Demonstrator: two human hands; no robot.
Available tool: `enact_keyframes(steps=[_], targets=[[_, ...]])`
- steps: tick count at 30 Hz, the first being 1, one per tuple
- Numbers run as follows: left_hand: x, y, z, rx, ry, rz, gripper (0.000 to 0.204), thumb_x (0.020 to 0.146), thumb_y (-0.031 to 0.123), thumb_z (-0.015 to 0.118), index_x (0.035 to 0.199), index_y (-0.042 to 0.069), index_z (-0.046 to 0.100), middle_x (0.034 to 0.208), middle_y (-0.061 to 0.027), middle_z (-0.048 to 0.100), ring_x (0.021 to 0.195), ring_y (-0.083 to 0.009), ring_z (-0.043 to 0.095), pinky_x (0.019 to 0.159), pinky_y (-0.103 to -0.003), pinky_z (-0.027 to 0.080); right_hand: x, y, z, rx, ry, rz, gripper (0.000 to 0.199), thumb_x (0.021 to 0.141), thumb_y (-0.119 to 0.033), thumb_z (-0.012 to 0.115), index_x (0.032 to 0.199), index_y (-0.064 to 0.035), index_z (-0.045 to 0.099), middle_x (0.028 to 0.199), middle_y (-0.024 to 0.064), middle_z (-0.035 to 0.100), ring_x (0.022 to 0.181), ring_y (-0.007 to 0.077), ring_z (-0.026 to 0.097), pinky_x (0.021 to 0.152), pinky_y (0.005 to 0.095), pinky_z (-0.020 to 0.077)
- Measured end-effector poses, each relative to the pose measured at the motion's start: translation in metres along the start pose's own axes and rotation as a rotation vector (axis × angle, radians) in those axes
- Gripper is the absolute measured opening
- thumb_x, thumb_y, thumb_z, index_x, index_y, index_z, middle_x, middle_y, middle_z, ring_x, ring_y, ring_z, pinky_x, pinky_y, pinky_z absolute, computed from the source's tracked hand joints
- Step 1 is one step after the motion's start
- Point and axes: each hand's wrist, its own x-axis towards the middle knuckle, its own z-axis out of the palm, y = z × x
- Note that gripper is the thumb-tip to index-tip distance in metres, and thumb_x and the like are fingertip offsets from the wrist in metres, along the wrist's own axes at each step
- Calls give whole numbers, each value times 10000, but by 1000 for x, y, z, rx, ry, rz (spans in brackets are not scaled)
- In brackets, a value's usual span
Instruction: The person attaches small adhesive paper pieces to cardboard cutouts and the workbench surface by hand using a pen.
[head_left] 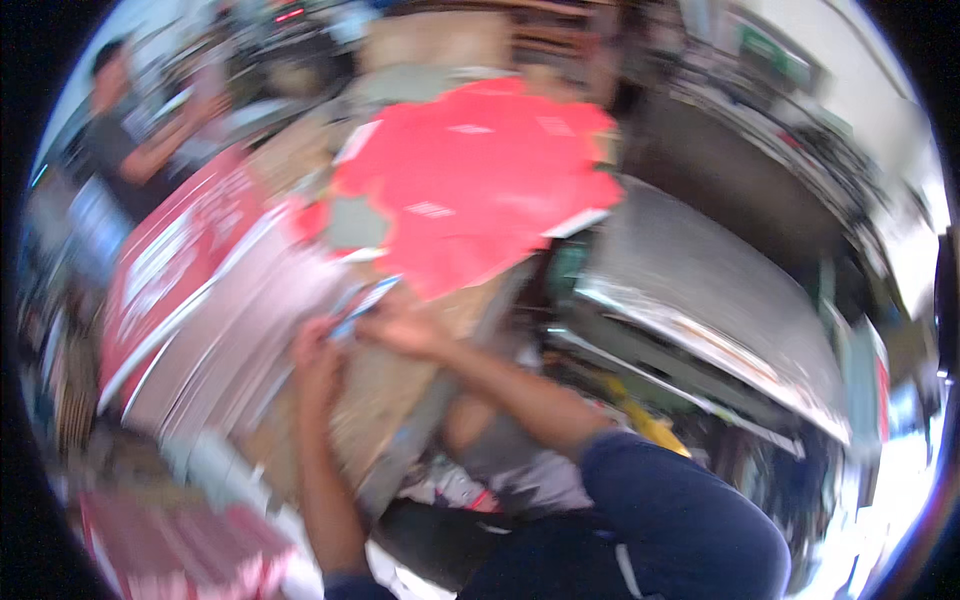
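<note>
Navy cloth is covering the person's right upper arm (680, 505), nearest the view, while both bare forearms are reaching up over the tabletop (375, 415). At lower left, a stack of pink-edged sheets (185, 545) is sitting near the rim. The left hand (320, 350) is curling its fingers at the lower end of a slim blue-and-white object (368, 303); the right hand (400, 325) is bunching its fingers close beside it. That object is slanting between the two hands, above the tabletop, and blur is hiding which fingers are pinching it, so I cannot tell. Left of the hands, a thick pile of sheets (220, 340) is leaning over, its red printed face turning outward. To the right, a broad metal-topped unit (700, 285) is standing beside the tabletop. Beyond the hands, bright red sheets (470, 180) are spreading in a jagged-edged heap. Farther off at upper left, another person (130, 140) in a dark top is holding both forearms forward.
</note>
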Motion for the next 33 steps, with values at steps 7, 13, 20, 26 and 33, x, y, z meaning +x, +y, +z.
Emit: enact_keyframes(steps=[7, 13, 20, 26, 33], targets=[[-8, 9, -52, 66, 134, 151, 370, 873, 221, 588, 1203, 59, 551, 1067, -35, 568, 846, -110, 504, 698, -239, 416, 1, -46, 45, 172, 126, -246, 266, 729, -131, 636, 969, -16, 631, 760, 113, 660, 674, 160, 617, 584, 349, 500], [-25, 28, 26, 89, 130, 148, 240, 915, 265, 610, 979, 39, 659, 845, -164, 637, 701, -319, 615, 607, -358, 511, -31, -1, -11, -312, 177, -308, 470, 585, -196, 752, 988, -16, 591, 941, 171, 618, 871, 307, 598, 727, 416, 489], [6, -15, -38, 580, 74, 789, 280, 869, 272, 636, 982, 18, 663, 874, -162, 649, 732, -275, 616, 646, -364, 527, -39, 0, -37, -484, 243, -373, 486, 518, -162, 722, 946, -5, 555, 953, 172, 524, 989, 357, 511, 840, 437, 447], [-27, 32, 4, 314, 203, 214, 259, 847, 243, 653, 945, 3, 661, 854, -151, 656, 730, -260, 614, 674, -365, 534, -45, 2, -42, -589, 286, -335, 650, 515, -201, 739, 1091, -5, 511, 1078, 178, 480, 1034, 365, 495, 875, 450, 437], [-37, 42, 6, 187, 129, 125, 267, 853, 249, 616, 892, -15, 628, 806, -127, 629, 702, -228, 592, 641, -349, 509, -37, 11, -36, -671, 274, -291, 592, 554, -239, 738, 1078, -35, 553, 1093, 166, 524, 1075, 363, 494, 900, 458, 439]])
